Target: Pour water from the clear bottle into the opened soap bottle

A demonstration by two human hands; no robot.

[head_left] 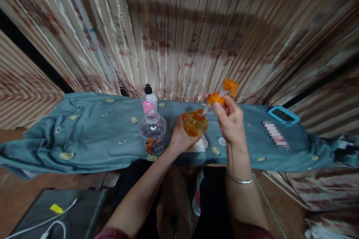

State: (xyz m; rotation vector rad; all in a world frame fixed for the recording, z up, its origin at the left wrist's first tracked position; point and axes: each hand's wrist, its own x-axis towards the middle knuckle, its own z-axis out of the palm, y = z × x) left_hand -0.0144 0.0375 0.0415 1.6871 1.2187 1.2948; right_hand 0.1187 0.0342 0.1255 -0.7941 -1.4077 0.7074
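Centre frame, the left hand [179, 136] grips the round orange bottle [195, 123], steadying it on the teal cloth [92, 134], while the right hand [230, 119] pinches the orange pump top [221, 95], its tube angled at the bottle's neck. A clear bottle [153, 131] stands left.

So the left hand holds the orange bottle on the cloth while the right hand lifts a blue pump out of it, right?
Not quite: the pump is orange, not blue, as the head view shows. The left hand does hold the orange bottle on the cloth, and the right hand lifts the pump.
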